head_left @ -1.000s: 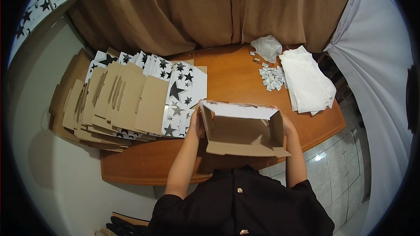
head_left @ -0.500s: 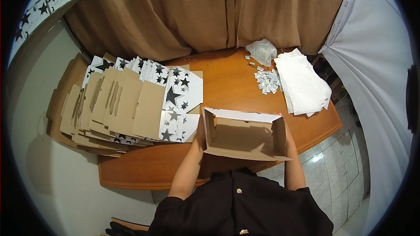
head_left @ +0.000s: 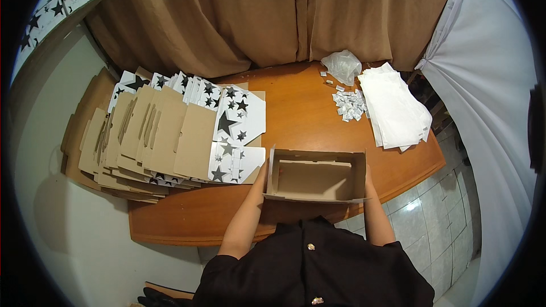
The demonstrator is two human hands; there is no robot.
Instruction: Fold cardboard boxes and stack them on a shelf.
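An open brown cardboard box (head_left: pixel 310 181) is held level in front of my body, its hollow inside facing up at me. Its four walls stand up, and a flap lies inside along the far wall. My left hand (head_left: pixel 263 174) presses against the left wall and my right hand (head_left: pixel 368 177) against the right one. Most of the fingers are hidden behind the cardboard. Just left of the box lies a stack of flat cardboard box blanks (head_left: pixel 193 142), brown on one face and white with black stars on the other.
A wooden table (head_left: pixel 296 108) carries everything. Toward its right are a pile of small white packets (head_left: pixel 350 106), a clear plastic bag (head_left: pixel 342 67) and white paper sheets (head_left: pixel 395 108). A brown curtain (head_left: pixel 256 17) hangs behind; a shelf (head_left: pixel 68 25) with star-patterned boxes is upper left.
The box has tilted so its opening faces up more squarely, and the white strip along its far edge is out of sight. My right hand has shifted slightly left with it.
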